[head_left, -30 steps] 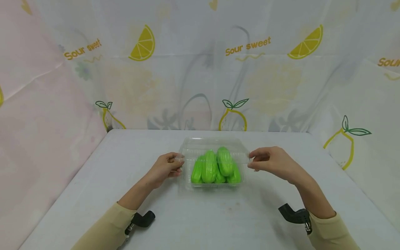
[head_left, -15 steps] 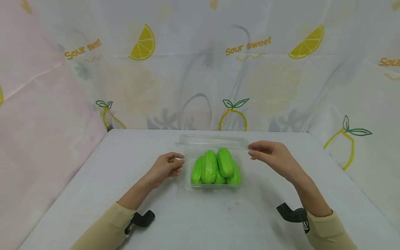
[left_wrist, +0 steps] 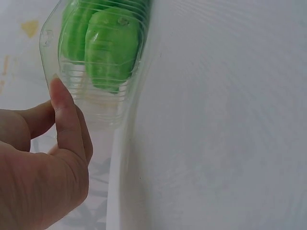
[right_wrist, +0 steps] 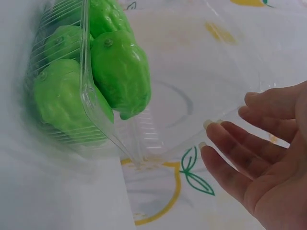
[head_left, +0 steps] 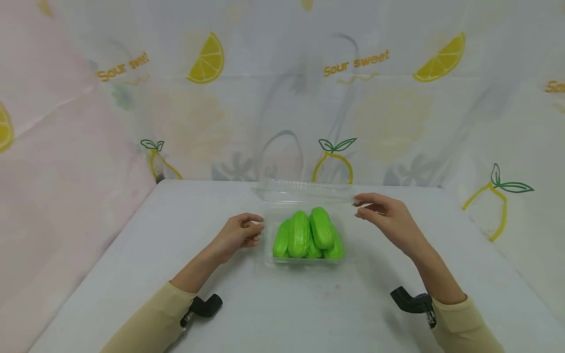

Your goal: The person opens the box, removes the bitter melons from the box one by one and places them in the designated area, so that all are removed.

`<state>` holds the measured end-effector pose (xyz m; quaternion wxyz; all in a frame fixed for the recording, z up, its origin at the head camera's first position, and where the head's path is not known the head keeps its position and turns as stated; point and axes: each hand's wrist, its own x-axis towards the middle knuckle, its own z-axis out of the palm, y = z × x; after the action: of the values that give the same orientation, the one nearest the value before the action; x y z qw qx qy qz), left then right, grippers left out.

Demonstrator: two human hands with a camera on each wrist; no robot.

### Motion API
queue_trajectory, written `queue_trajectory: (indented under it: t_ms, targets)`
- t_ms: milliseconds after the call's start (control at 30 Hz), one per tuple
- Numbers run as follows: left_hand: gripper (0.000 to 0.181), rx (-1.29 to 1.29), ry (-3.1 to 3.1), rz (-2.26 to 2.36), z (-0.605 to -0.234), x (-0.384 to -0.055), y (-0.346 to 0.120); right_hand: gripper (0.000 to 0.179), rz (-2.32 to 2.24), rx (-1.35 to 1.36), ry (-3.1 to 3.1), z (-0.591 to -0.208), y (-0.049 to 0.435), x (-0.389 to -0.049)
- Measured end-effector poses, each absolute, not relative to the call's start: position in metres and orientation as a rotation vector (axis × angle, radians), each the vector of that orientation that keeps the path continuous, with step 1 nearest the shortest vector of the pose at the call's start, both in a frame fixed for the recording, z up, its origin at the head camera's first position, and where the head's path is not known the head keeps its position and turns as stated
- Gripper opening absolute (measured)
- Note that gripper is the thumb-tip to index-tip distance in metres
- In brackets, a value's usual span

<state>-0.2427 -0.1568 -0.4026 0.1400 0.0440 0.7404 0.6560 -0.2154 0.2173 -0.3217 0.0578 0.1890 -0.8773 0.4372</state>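
A clear plastic clamshell container [head_left: 307,261] stands on the table, its hinged lid [head_left: 304,191] raised at the far side. Several bright green, cucumber-shaped vegetables [head_left: 299,234] lie piled inside; lumpy skins and round end spots show in the right wrist view. At the container's left side, my left hand [head_left: 238,234] pinches the rim [left_wrist: 46,72] between thumb and finger. My right hand [head_left: 383,215] holds the right edge of the lid between thumb and index finger, the other fingers spread below it [right_wrist: 259,148].
A white table [head_left: 291,314] carries the container near its back half. Behind and at both sides hangs a cloth [head_left: 282,98] printed with lemons and lettering. Black curved mounts [head_left: 412,300] sit at both cuffs.
The lid has swung up and back off the vegetables. My right hand has risen with its edge, while my left hand has stayed at the container's left side.
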Motion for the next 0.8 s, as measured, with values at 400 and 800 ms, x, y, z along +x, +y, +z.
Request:
queue_trajectory:
  t_ms: [400,800]
  targets:
    - [0.039,0.125,2.141,1.896,-0.403,-0.243,-0.155,0.029,1.342,0.537,-2.445,-0.332,0.211,-0.228]
    - [0.040,0.121,2.156,1.879,-0.400,-0.243,-0.157,0.017,1.359,0.518,-2.289,-0.335,0.202,-0.249]
